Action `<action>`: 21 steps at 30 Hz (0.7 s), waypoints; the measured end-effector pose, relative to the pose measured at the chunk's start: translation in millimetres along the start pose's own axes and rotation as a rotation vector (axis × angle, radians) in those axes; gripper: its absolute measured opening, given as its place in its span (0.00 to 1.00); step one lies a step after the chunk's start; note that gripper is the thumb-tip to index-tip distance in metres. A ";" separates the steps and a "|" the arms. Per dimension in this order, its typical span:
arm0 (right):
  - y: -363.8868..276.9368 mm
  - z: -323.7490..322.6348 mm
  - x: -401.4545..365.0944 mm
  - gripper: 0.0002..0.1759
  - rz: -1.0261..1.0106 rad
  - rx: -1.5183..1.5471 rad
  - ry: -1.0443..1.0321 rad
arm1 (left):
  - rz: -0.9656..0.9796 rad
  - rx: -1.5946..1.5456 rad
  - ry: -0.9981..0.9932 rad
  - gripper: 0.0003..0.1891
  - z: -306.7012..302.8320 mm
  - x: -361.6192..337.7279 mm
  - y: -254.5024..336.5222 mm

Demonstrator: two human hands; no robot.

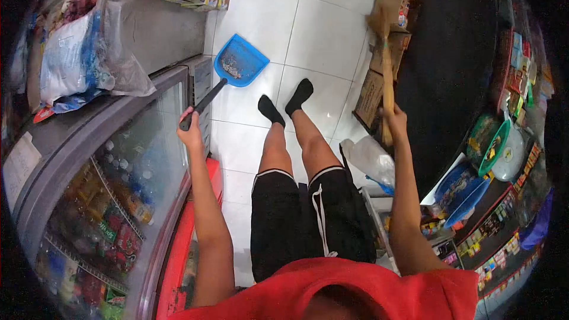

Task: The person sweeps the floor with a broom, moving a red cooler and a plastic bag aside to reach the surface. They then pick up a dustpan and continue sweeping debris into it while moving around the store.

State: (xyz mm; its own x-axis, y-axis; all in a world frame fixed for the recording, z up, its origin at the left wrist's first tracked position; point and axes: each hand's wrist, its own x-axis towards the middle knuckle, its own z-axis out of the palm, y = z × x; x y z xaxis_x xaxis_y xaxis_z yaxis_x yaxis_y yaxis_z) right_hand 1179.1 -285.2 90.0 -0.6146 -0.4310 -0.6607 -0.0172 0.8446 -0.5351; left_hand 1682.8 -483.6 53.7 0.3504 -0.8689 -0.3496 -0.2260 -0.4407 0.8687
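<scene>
My left hand [191,133] is closed around the black handle of a blue dustpan [253,64], beside the glass-fronted fridge. Greyish dust and bits of debris [231,70] lie in the pan, which is at floor level ahead of my feet. On the other side, my right hand [396,122] grips the light wooden handle of a broom [387,74]. Its brush end points forward and is blurred, over cardboard boxes along the right side. Broom and dustpan are well apart.
The fridge [172,92] with bottled drinks stands on my left, with plastic-wrapped packs [71,62] on top. A dark counter [447,77] runs along the right, with cardboard boxes [370,96] below it. White floor tiles [320,32] lie between them. A plastic bag [370,157] hangs near my right forearm.
</scene>
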 end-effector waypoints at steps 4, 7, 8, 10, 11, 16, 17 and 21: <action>3.1 122.2 41.4 0.12 0.406 0.205 -0.245 | 0.046 0.026 -0.010 0.10 11.5 7.8 -13.2; 28.4 240.0 11.9 0.15 0.035 -0.090 -0.153 | 0.073 0.072 0.008 0.10 20.6 13.2 -6.7; -14.0 235.3 -27.4 0.16 0.202 0.056 -0.301 | 0.081 0.070 0.000 0.10 22.5 16.3 -5.4; -44.8 226.8 -73.8 0.18 0.090 0.045 -0.439 | 0.114 0.077 0.007 0.10 25.4 18.7 -3.3; -31.3 232.6 -77.9 0.21 -0.005 0.030 -0.479 | 0.068 0.112 -0.002 0.09 21.4 25.0 -8.4; -19.2 153.2 -111.5 0.35 -0.098 0.088 -0.566 | 0.101 0.108 -0.040 0.10 21.4 31.7 -6.6; -43.7 114.1 -130.4 0.37 0.039 0.029 -0.549 | 0.103 0.106 -0.046 0.10 19.7 31.6 -6.4; 22.7 54.4 -149.5 0.29 0.139 0.101 -0.202 | 0.118 0.110 -0.096 0.08 19.3 25.2 3.3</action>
State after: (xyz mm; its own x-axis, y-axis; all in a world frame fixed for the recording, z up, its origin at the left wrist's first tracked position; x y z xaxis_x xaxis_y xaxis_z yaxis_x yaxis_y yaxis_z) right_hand 1313.5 -218.9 148.0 -0.4357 -0.3765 -0.8176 0.1409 0.8686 -0.4751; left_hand 1673.3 -511.3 41.1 0.2282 -0.9313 -0.2839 -0.3606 -0.3517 0.8639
